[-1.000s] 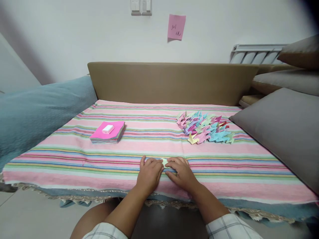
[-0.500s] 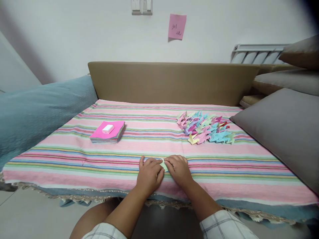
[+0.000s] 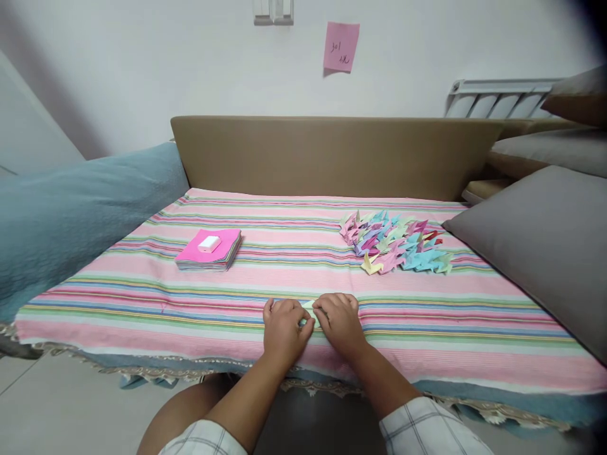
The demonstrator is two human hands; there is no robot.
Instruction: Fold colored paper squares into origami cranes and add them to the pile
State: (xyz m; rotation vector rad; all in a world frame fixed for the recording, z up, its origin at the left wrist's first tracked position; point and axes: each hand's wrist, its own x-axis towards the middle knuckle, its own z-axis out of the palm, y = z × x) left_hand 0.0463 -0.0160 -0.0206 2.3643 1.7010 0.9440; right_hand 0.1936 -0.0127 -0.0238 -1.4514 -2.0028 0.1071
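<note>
A pink striped cloth point(image 3: 279, 275) fills the middle of the frame, its near edge dropping over lace trim point(image 3: 199, 360) along the bottom! Behind it stands the brown backrest point(image 3: 332, 158), with the blue-covered armrest point(image 3: 95, 202) shutting off the left side and a grey cushion point(image 3: 545, 234) cutting in on the right. Right of centre, here's a crowd of folded paper cranes point(image 3: 391, 258), pink, blue, green, yellow, just short of that cushion's corner. Left of centre sits a stack of square papers point(image 3: 229, 242), hot pink on top, and a broad band of stripes runs between the two. Down at lower centre, the right hand point(image 3: 339, 319) has its fingers curled, thumb and forefinger pinched on paper; the left hand point(image 3: 284, 325) answers, thumb and forefinger drawn almost together on the other side. Upper centre, a pink sticky note point(image 3: 341, 47) on the wall reads "301", the marks below too small to make out. A small white block point(image 3: 209, 244) tops the stack, and between the fingertips, mostly hidden, peeks the pale green paper point(image 3: 311, 313).
</note>
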